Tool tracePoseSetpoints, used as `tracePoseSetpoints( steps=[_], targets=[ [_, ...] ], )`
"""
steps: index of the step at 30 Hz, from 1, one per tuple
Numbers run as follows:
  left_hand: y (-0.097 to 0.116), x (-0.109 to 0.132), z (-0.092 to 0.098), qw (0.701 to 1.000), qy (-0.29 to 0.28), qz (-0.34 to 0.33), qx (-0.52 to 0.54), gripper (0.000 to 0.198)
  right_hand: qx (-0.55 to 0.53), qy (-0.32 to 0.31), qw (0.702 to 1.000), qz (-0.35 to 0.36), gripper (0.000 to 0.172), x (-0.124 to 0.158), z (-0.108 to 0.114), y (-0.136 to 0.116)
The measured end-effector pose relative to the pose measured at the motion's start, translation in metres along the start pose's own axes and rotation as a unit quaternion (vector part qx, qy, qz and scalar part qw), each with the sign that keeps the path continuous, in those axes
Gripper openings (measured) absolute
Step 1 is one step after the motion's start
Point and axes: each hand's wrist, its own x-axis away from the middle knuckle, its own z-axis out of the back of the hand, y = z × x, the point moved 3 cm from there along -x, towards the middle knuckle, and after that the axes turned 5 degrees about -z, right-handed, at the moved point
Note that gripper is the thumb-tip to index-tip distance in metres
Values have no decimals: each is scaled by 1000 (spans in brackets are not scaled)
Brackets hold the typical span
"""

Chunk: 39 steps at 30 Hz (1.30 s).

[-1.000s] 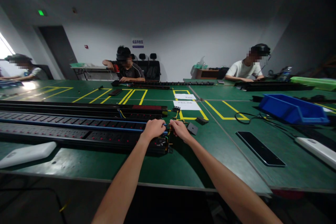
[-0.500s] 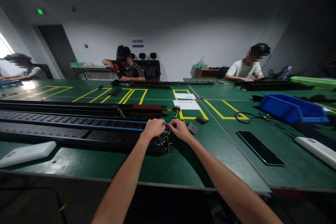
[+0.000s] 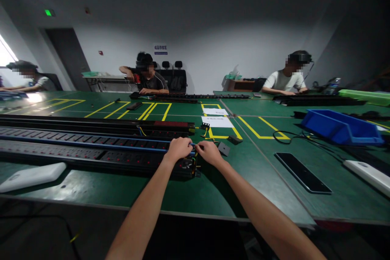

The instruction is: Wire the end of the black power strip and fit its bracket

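My left hand [image 3: 180, 148] lies over the right end of a long black power strip [image 3: 122, 143] with blue edges, its fingers curled round that end. Close beside it, my right hand [image 3: 209, 152] is closed in a pinch at the strip's tip; whatever is between its fingertips is too small to make out. Just below the hands, the open end of a second black power strip [image 3: 128, 161] shows yellow and green wires. A loose black end piece [image 3: 223, 148] lies right behind my right hand.
Behind the strips is another black strip [image 3: 170, 125] with wires. A white power bank [image 3: 33, 176] lies left, a phone [image 3: 303, 172] right, beside a blue bin [image 3: 341, 128] and black cables. White papers [image 3: 217, 122] lie ahead. Co-workers sit across the green table [image 3: 258, 187].
My hands stay at the strip's end with hardly any movement. The view has shifted very slightly. Across the table, a co-worker's raised hand with a red tool has shifted a little.
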Motion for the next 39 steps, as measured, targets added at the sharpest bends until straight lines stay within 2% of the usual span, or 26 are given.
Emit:
tracePoseSetpoints(
  steps=[9, 14, 18, 22, 28, 34, 39],
  targets=[
    [1, 0, 1, 1000, -1, -3, -3, 31, 7, -18, 1000, -3, 36, 1, 2, -1],
    [1, 1, 1, 1000, 3, -5, -5, 32, 54, -39, 998, -23, 48, 5, 17, -3],
    [2, 1, 2, 1000, 4, -6, -4, 32, 106, -52, 993, -13, 48, 10, 28, -4],
    [1, 1, 2, 1000, 2, -3, -3, 32, 106, -67, 992, 30, 40, 13, 27, -9],
    [1, 1, 2, 1000, -3, -2, 0, 30, 94, -57, 993, 37, 34, 13, 25, -9],
    [2, 2, 3, 1000, -2, -3, -2, 33, 60, -74, 995, 31, 23, 10, 39, 8],
    [2, 2, 3, 1000, -4, -7, -3, 33, 15, -96, 992, 76, 16, 7, 39, 15]
  ],
)
